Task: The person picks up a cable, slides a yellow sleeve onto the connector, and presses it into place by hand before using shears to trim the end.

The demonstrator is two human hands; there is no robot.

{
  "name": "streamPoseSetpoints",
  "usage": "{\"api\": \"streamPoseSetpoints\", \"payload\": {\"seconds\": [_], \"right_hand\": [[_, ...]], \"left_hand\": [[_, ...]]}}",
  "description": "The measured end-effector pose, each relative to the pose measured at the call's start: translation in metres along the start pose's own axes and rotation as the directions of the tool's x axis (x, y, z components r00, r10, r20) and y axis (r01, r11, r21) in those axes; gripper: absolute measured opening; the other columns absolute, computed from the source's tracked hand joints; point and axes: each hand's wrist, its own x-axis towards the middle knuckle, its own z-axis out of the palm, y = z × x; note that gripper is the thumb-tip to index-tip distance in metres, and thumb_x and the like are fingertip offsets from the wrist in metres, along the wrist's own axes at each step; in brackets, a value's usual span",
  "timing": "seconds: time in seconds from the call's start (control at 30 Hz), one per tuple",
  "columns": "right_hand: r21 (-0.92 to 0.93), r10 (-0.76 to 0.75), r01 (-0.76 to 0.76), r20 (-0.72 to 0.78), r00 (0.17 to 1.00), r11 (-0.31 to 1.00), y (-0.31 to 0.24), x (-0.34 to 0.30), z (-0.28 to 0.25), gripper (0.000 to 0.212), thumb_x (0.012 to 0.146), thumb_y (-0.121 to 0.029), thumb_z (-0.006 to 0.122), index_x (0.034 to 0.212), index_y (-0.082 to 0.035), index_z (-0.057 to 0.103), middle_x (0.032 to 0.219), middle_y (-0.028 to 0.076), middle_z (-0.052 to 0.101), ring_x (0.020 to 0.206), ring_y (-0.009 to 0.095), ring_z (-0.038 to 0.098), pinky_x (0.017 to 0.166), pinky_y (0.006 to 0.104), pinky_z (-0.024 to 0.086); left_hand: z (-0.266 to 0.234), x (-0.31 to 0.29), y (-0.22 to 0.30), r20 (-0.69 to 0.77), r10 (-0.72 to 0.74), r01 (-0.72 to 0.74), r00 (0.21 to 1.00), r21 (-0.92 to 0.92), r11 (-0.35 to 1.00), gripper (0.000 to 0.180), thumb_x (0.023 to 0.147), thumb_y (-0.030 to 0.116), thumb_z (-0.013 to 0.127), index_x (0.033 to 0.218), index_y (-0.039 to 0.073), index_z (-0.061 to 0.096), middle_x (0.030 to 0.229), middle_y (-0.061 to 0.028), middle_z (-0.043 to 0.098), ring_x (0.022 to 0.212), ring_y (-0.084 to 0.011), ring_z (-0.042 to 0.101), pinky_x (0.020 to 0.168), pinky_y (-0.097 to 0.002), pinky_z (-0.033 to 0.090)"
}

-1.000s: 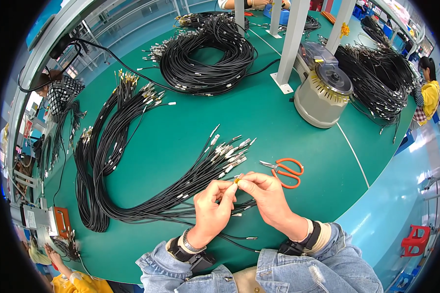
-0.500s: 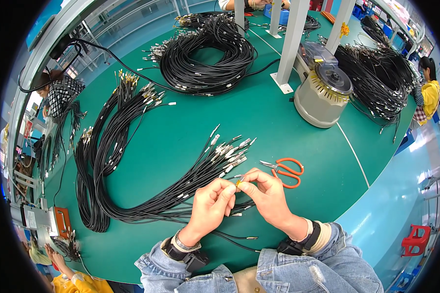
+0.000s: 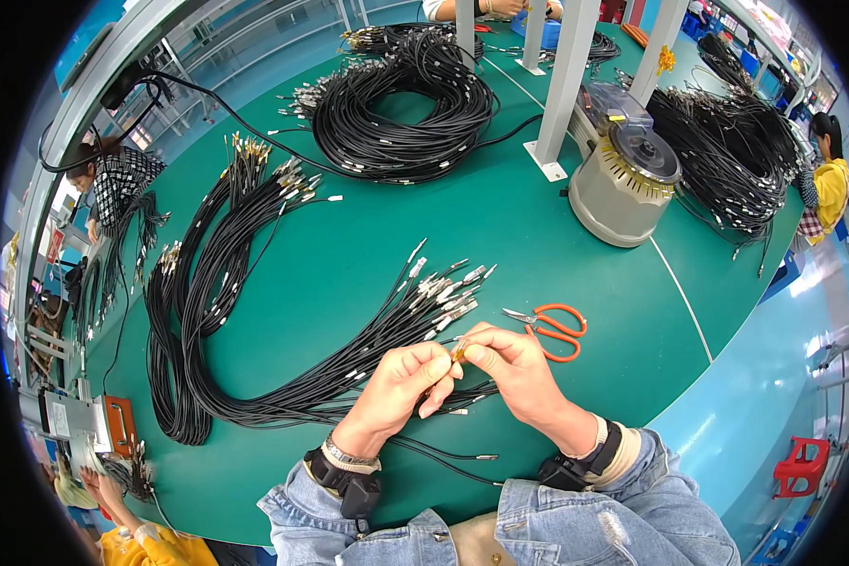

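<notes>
In front of me, both hands meet at a small strip of amber tape [image 3: 459,353], which sits at the end of a thin black cable that the fingers mostly hide. My left hand [image 3: 407,382] is closed, thumb and forefinger pinching the tape and cable end from the left. From the right, my right hand [image 3: 514,373] pinches the same spot. Just beyond my fingertips, a bundle of black cables [image 3: 321,377] fans out with silvery, white-tagged ends. Scissors with orange handles [image 3: 558,332] lie right of my right hand, touching nothing I hold.
A round beige tape dispenser [image 3: 623,184] with amber strips stands beside grey posts [image 3: 568,94]. Coiled black cables lie at the back [image 3: 401,141] and far right [image 3: 726,160]. An orange-fronted box [image 3: 119,426] is at the left edge. Several people work around the green table [image 3: 575,406].
My left wrist has shifted slightly left and tilted, and its lower fingers have moved. Both hands keep their pinch at the tape on the cable end.
</notes>
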Motion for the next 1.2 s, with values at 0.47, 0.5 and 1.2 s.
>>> {"api": "streamPoseSetpoints", "payload": {"seconds": [0.47, 0.5, 1.2], "right_hand": [[0.074, 0.039, -0.03, -0.121, 0.992, 0.997, -0.011, -0.004, 0.007, 0.014, 0.091, -0.009, 0.058, 0.099, 0.001, 0.06, 0.094, 0.007, 0.061, 0.088, 0.013, 0.057, 0.08, 0.0281, 0.047], [0.046, 0.024, -0.018, -0.116, 0.993, 0.999, -0.012, -0.004, 0.007, 0.013, 0.09, -0.008, 0.059, 0.098, 0.001, 0.06, 0.094, 0.006, 0.061, 0.087, 0.013, 0.058, 0.08, 0.0277, 0.047], [-0.331, 0.152, -0.104, 0.123, 0.981, 0.938, -0.028, 0.0, -0.031, 0.008, 0.083, 0.001, 0.06, 0.091, 0.003, 0.06, 0.088, 0.004, 0.06, 0.084, 0.01, 0.056, 0.076, 0.0252, 0.046]], "left_hand": [[0.023, 0.001, -0.013, -0.198, 0.516, -0.226, 0.833, 0.73, 0.645, 0.007, 0.086, 0.002, 0.062, 0.089, -0.002, 0.057, 0.067, -0.0047, 0.061, 0.055, -0.009, 0.058, 0.05, -0.0203, 0.044], [0.022, 0.002, -0.016, -0.143, 0.569, -0.244, 0.81, 0.801, 0.547, 0.008, 0.085, 0.001, 0.063, 0.091, -0.002, 0.057, 0.069, -0.0049, 0.063, 0.058, -0.0099, 0.06, 0.053, -0.0212, 0.047], [0.002, -0.009, -0.006, -0.18, 0.233, -0.043, 0.956, 0.697, 0.715, 0.01, 0.08, 0.002, 0.068, 0.089, -0.001, 0.065, 0.079, -0.005, 0.068, 0.072, -0.0091, 0.064, 0.064, -0.0221, 0.05]]}}
